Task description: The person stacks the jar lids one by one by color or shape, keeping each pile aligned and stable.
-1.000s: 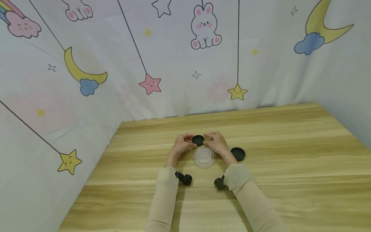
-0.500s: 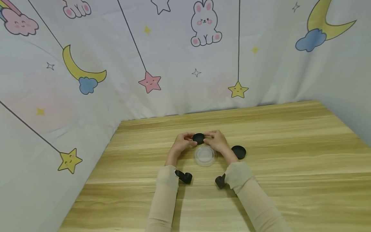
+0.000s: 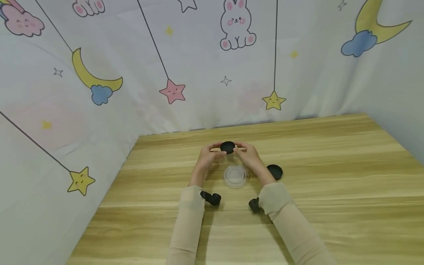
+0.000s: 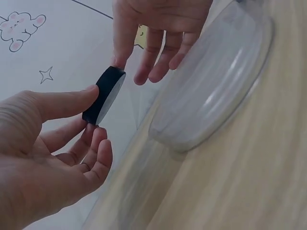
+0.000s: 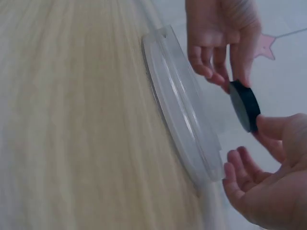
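Both hands hold up a small black round lid [image 3: 228, 147] by its edge. My left hand [image 3: 207, 159] pinches its left side, the thumb [image 4: 72, 101] on the top and fingers against the rim. From the other side my right hand [image 3: 249, 156] pinches it between thumb [image 5: 276, 128] and index finger. The lid is tilted and shows a pale underside in both wrist views. Nearer the person, a clear shallow round plastic container [image 3: 236, 176] sits on the table, between the two forearms. In the right wrist view the clear container [image 5: 180, 105] lies apart from the lid.
A second black disc [image 3: 275, 172] lies right of the container, partly behind the right wrist. Black wrist devices [image 3: 212, 198] stick out from both sleeves. A white printed curtain [image 3: 198, 73] stands behind and left of the wooden table [image 3: 331, 165].
The hands have lifted the black lid and moved it away from the person, widening its distance from the clear container. The right fingers now close on its edge. The head view has tilted slightly down.
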`<control>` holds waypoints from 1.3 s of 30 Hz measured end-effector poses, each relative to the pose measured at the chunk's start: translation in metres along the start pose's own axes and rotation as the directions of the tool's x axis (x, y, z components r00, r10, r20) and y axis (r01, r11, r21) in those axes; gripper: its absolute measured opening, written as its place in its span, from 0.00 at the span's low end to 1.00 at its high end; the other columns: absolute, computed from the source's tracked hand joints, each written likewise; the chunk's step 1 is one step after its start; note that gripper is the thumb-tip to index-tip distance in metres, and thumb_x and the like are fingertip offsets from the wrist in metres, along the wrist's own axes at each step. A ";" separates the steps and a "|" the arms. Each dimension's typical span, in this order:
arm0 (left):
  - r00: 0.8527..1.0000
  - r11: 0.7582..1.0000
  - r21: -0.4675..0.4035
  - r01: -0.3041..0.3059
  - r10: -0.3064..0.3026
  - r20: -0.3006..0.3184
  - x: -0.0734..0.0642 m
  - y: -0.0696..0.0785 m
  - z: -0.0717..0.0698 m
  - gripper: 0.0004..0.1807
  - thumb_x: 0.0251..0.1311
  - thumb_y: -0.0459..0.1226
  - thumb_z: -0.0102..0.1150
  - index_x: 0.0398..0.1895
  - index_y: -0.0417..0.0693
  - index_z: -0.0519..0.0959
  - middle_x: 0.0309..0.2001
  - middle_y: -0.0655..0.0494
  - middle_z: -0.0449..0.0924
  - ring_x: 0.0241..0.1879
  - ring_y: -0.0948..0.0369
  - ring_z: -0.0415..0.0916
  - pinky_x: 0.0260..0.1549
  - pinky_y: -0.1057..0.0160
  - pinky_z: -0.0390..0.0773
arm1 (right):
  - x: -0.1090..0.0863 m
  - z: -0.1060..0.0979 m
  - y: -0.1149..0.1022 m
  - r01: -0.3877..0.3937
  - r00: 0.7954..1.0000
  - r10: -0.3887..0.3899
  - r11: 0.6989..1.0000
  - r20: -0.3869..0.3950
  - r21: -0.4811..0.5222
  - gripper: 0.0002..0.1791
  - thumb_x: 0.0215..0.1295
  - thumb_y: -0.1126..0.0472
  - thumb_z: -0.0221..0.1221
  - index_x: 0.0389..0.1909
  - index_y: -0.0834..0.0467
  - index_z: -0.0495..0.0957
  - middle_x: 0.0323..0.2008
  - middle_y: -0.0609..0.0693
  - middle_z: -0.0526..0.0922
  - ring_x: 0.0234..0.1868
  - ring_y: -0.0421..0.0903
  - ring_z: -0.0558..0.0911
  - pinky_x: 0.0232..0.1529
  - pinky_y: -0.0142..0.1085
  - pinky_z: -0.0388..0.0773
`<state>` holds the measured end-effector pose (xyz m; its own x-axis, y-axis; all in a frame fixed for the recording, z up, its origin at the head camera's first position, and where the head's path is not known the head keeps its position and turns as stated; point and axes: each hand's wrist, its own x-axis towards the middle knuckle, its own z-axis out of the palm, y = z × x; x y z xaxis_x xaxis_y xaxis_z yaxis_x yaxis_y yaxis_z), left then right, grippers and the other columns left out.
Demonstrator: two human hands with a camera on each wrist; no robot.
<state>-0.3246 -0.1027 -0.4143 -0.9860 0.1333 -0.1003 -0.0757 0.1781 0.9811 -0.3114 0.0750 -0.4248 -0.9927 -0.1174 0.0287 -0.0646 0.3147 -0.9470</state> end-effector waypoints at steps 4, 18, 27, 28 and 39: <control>0.999 0.998 -0.048 -0.045 0.045 0.004 0.000 0.011 -0.001 0.27 0.60 0.30 0.63 0.64 0.41 0.72 0.62 0.43 0.70 0.55 0.49 0.76 0.59 0.52 0.75 | 0.001 -0.004 -0.010 0.076 0.997 -0.076 0.997 -0.026 -0.005 0.23 0.74 0.56 0.51 0.67 0.57 0.70 0.66 0.63 0.69 0.63 0.62 0.73 0.57 0.52 0.76; 0.987 0.967 -0.204 -0.153 0.159 0.014 -0.026 0.056 0.003 0.28 0.60 0.26 0.61 0.65 0.37 0.69 0.59 0.45 0.70 0.41 0.67 0.76 0.51 0.67 0.76 | -0.025 -0.026 -0.053 0.159 0.987 -0.158 0.987 -0.040 0.014 0.24 0.74 0.54 0.52 0.68 0.55 0.69 0.67 0.59 0.69 0.64 0.60 0.73 0.58 0.56 0.75; 0.976 0.949 -0.246 -0.197 0.213 0.039 -0.041 0.077 0.023 0.27 0.60 0.24 0.60 0.64 0.35 0.69 0.62 0.46 0.69 0.39 0.69 0.76 0.52 0.65 0.74 | -0.043 -0.055 -0.062 0.229 0.973 -0.229 0.973 -0.014 0.016 0.25 0.74 0.55 0.52 0.69 0.57 0.66 0.70 0.59 0.65 0.66 0.60 0.71 0.63 0.56 0.71; 0.975 0.949 -0.244 -0.199 0.216 0.046 -0.042 0.078 0.026 0.27 0.59 0.24 0.60 0.64 0.35 0.70 0.61 0.46 0.70 0.39 0.69 0.76 0.51 0.66 0.74 | -0.044 -0.058 -0.061 0.237 0.971 -0.237 0.972 -0.011 0.004 0.25 0.74 0.55 0.52 0.69 0.58 0.66 0.70 0.59 0.65 0.66 0.60 0.72 0.63 0.55 0.71; 0.963 0.974 -0.170 -0.150 0.183 0.199 -0.041 0.057 0.067 0.25 0.58 0.26 0.63 0.60 0.40 0.72 0.51 0.53 0.71 0.38 0.64 0.75 0.46 0.65 0.77 | -0.072 -0.101 -0.027 0.223 0.975 -0.220 0.963 0.040 -0.149 0.26 0.73 0.56 0.53 0.67 0.62 0.66 0.67 0.63 0.68 0.62 0.62 0.74 0.59 0.56 0.74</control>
<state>-0.2781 -0.0326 -0.3657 -0.9334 0.3553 0.0504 0.0491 -0.0125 0.9987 -0.2487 0.1702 -0.3693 -0.9493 -0.2215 0.2230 -0.2989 0.4174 -0.8581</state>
